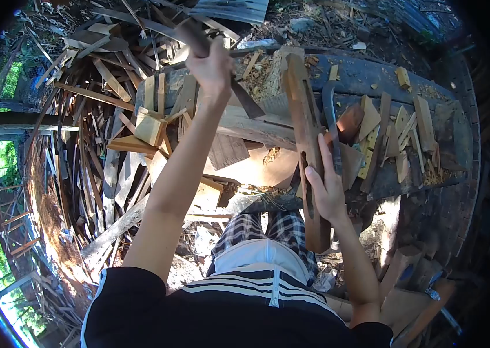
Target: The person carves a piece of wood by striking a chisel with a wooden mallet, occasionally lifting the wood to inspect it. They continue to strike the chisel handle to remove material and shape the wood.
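My left hand [211,68] is closed round a dark wooden tool [192,38], raised over the left part of the workbench; a dark flat blade or piece [247,100] shows beneath the hand. A long brown wooden piece [303,116] with slots cut in it lies across the bench, its near end reaching toward my body. My right hand [327,194] rests against the right side of this piece, fingers pointing forward and thumb apart from them. Close by on its right lies a curved metal bar [329,104].
Wood offcuts [370,119] and shavings cover the right part of the workbench [355,72]. A wooden block [150,126] stands at the bench's left. Beyond it is a large heap of scrap wood [91,145]. More planks [398,272] lie at the lower right.
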A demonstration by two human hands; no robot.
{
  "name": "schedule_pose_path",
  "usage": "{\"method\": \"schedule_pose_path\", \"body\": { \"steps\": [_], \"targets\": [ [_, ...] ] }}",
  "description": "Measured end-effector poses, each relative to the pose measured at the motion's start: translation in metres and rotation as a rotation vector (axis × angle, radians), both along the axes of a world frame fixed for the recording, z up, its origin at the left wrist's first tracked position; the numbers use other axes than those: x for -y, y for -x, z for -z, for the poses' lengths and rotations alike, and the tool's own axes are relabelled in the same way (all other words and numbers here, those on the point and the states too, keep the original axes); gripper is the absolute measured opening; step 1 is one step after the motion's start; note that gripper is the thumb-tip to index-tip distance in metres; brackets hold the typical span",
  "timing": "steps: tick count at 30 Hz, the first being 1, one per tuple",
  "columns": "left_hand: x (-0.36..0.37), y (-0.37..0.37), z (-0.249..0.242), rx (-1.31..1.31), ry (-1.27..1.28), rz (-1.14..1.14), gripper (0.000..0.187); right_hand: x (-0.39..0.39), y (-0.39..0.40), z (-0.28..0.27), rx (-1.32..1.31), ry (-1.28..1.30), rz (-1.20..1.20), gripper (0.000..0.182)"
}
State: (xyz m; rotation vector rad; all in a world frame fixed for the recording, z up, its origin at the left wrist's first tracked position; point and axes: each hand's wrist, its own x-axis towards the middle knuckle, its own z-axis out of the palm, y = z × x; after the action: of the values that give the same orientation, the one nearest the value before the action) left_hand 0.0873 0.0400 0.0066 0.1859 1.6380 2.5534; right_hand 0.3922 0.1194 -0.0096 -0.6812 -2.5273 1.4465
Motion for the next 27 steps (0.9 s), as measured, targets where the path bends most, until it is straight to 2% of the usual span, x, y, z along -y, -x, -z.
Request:
{"method": "schedule_pose_path", "body": {
  "steps": [6,8,10,11,16,18,22,23,24,26,27],
  "targets": [
    [0.053,0.013,0.005,0.158,-0.153,-0.236,0.027,0.01,-0.007,0.01,0.08,0.088,-0.017,0.071],
    [0.063,0.009,0.001,0.121,-0.163,-0.234,0.031,0.008,-0.007,0.011,0.084,0.081,-0.029,0.071],
    [0.071,0.009,0.002,0.05,-0.312,-0.196,0.036,0.006,-0.008,0.012,0.069,0.066,-0.049,0.07],
    [0.076,0.005,0.005,-0.026,-0.247,-0.128,0.039,0.005,-0.007,0.01,0.082,0.086,-0.05,0.07],
    [0.075,-0.032,-0.012,-0.19,-0.005,-0.202,0.031,0.008,-0.007,0.01,0.111,0.063,-0.038,0.07],
    [0.094,-0.029,-0.009,-0.485,0.42,-0.132,0.028,0.01,-0.006,0.01,0.116,0.066,-0.04,0.07],
    [0.102,-0.038,-0.012,-0.461,0.34,-0.056,0.03,0.011,-0.008,0.013,0.131,0.021,-0.031,0.071],
    [0.1,-0.041,-0.013,-0.355,0.231,-0.083,0.03,0.012,-0.007,0.013,0.135,0.017,-0.037,0.071],
    [0.098,-0.041,-0.01,-0.356,0.23,-0.084,0.03,0.011,-0.005,0.013,0.134,0.015,-0.037,0.071],
    [0.091,-0.041,0.0,-0.317,-0.016,-0.139,0.032,0.012,-0.007,0.013,0.144,-0.027,-0.038,0.072],
    [0.073,-0.048,-0.007,-0.377,-0.158,-0.225,0.025,0.012,-0.007,0.012,0.149,-0.026,-0.036,0.072]
  ]
}}
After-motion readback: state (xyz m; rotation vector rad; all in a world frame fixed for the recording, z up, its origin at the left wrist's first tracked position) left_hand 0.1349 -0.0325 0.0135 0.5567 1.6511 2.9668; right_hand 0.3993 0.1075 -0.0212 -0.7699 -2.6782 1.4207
